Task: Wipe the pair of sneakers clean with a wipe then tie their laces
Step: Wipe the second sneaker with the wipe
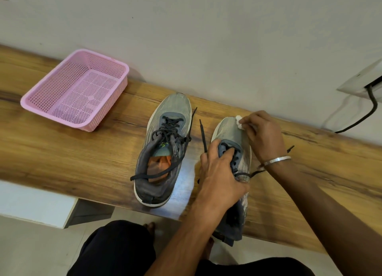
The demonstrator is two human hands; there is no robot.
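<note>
So that the right shoe (pixel 231 135) stays put on the counter (pixel 82 155), my left hand (pixel 219 172) clamps its laced middle while my right hand (pixel 262 133) pinches the wipe (pixel 239 121) against the toe; the other shoe (pixel 165 149) waits alongside, unlaced.

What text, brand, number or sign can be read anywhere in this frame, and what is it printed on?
Tongue of the left sneaker: a small green logo with a few letters beside it, too small and blurred to read.
Right sneaker: no print visible; the hands cover much of it.
Pink basket, wipe, bracelet, wall socket: no text visible.
</note>
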